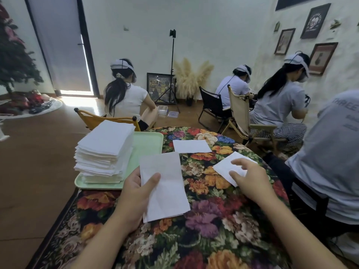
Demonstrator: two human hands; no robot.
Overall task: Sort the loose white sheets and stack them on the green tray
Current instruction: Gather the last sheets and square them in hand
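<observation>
On the floral tablecloth (204, 220) right in front of the camera, the left hand (134, 193) is grasping a long white sheet (165, 187), thumb pressed flat on top and fingers tucked underneath its left edge. That sheet looks like more than one layer at the bottom corner, but I can't tell for sure. Its far end reaches just up to the corner of the green tray (147, 140).

Over on the right, the right hand (250, 179) sits on a second white sheet (225, 167) that lies at an angle on the cloth. Fingers are curled onto it, pinching at the paper, though whether it's actually lifted off the table I can't tell.

A third white sheet (191, 146) lies flat by itself further back, just beside the tray's right edge and apart from both hands.

The tray sits at the left edge of the table and carries a tall stack of white sheets (104, 150), pretty neat, taking up the left part of the tray with bare green showing on the right side.

Behind the table, several people sit on folding chairs with their backs turned, and a tripod (172, 74) stands by the far wall.
</observation>
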